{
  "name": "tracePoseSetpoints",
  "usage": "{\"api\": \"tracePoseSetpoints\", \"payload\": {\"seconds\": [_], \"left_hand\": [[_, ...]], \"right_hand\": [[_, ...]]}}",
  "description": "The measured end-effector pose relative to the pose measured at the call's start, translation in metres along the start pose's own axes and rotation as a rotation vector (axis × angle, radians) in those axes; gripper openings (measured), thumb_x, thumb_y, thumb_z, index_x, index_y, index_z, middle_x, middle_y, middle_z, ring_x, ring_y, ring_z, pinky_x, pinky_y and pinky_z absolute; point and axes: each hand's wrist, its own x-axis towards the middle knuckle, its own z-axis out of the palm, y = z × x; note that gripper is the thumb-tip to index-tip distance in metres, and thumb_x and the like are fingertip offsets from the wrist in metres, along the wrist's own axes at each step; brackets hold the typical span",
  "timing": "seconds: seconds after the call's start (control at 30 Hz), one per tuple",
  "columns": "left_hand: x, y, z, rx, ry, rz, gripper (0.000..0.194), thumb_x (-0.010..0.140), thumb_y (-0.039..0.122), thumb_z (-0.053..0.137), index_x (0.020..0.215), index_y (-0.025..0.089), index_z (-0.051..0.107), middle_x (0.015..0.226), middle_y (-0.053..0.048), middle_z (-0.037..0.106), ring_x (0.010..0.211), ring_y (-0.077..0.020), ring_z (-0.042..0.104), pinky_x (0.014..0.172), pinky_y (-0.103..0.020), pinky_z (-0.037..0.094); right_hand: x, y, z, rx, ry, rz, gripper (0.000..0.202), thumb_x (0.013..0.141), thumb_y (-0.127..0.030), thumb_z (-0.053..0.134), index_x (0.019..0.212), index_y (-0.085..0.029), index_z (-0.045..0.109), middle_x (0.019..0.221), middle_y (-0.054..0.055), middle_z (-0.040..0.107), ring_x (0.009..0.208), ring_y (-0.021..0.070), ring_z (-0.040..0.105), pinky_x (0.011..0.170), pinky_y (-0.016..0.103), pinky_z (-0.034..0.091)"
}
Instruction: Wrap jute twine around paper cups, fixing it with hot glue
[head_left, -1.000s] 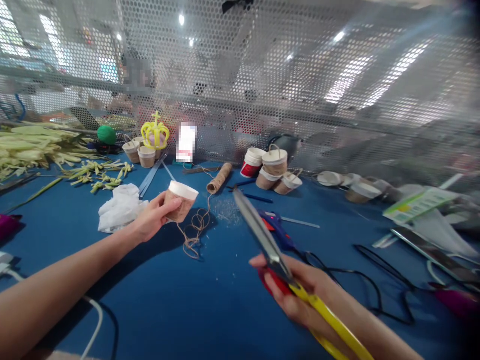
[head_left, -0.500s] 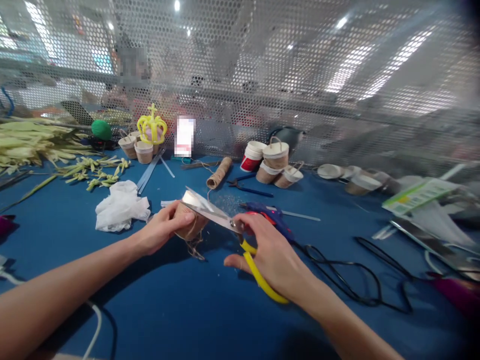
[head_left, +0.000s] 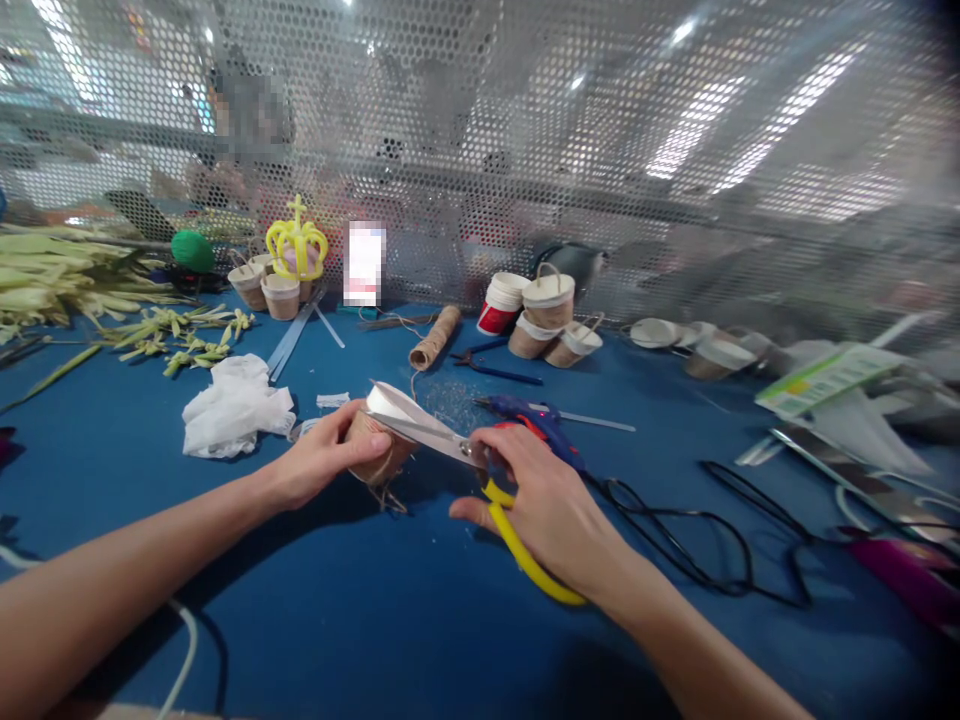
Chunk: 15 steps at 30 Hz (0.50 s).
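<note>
One brown cup (head_left: 379, 468) sits clasped in my left fingers (head_left: 369, 444) above the blue surface (head_left: 405, 630), while my right fingers (head_left: 501, 442) grasp the yellow-handled scissors (head_left: 467, 449), blades (head_left: 427, 430) at the cup's white rim (head_left: 391, 401) — if the cup twists or the blades skid, I could nick those left fingers

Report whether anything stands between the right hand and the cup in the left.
Only the scissors, which the right hand itself holds; their blades extend to the rim of the cup in the left hand. Nothing else visible stands between them.
</note>
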Motion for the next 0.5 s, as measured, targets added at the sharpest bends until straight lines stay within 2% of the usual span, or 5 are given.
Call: {"api": "tracePoseSetpoints", "payload": {"seconds": [0.5], "left_hand": [[-0.0006,-0.0026,-0.0009,0.001,-0.044,0.007,0.052,0.068,0.041,0.065,0.111,0.015,0.051,0.115,-0.012,0.056,0.104,-0.0274,0.051,0.086,-0.035,0.037]], "right_hand": [[-0.0016,-0.0021,-0.0041,-0.008,-0.036,0.018,0.042,0.065,-0.05,0.063,0.091,-0.02,0.048,0.084,0.004,0.051,0.074,0.0187,0.052,0.069,0.034,0.044]]}}
